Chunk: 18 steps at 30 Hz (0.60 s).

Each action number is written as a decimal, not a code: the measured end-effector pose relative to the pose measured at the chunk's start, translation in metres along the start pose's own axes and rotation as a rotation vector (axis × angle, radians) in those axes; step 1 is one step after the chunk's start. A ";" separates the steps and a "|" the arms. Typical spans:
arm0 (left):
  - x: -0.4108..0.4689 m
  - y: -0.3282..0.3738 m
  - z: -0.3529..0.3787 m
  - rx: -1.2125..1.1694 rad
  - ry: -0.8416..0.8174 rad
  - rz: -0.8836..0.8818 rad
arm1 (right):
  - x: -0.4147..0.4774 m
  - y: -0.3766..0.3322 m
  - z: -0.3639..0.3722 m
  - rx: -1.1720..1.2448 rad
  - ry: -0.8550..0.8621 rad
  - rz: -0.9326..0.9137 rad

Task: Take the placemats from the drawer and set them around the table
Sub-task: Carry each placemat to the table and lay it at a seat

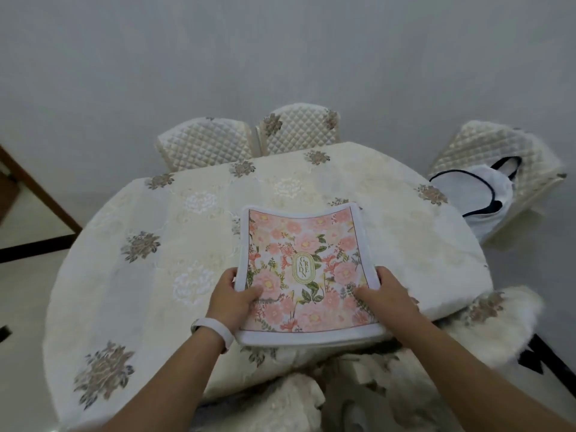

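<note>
A round table in a cream floral cloth holds floral placemats at 5 o'clock; left hand and right hand each pinch a side edge.

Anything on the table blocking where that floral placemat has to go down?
Nothing visible. The left hand and right hand hold the floral placemat by its side edges over the table; the cloth around it shows only its woven pattern. The white bag lies on a chair at far right, off the table.
</note>
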State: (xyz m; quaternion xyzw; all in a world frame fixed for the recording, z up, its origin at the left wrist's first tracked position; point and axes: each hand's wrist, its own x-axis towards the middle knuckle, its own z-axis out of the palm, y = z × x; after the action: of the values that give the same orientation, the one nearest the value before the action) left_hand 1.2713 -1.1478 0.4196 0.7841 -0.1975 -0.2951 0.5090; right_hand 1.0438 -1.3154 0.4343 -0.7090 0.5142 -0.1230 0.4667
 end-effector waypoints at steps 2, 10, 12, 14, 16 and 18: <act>0.007 -0.001 0.019 0.030 0.028 -0.025 | 0.029 0.007 -0.006 0.008 -0.062 -0.022; 0.025 -0.016 0.069 0.088 0.246 -0.120 | 0.106 0.044 -0.011 0.003 -0.266 -0.030; 0.026 -0.022 0.071 0.081 0.283 -0.163 | 0.115 0.047 -0.005 0.001 -0.306 -0.027; 0.028 -0.030 0.070 0.082 0.302 -0.209 | 0.122 0.049 0.002 0.002 -0.343 -0.029; 0.030 -0.042 0.069 0.095 0.306 -0.266 | 0.125 0.055 0.008 0.005 -0.369 0.002; 0.034 -0.053 0.069 0.117 0.294 -0.309 | 0.128 0.063 0.013 -0.009 -0.396 0.032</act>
State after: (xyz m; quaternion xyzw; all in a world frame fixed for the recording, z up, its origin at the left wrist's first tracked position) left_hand 1.2513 -1.1940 0.3406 0.8679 -0.0157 -0.2400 0.4346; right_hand 1.0700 -1.4194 0.3387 -0.7132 0.4240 0.0286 0.5574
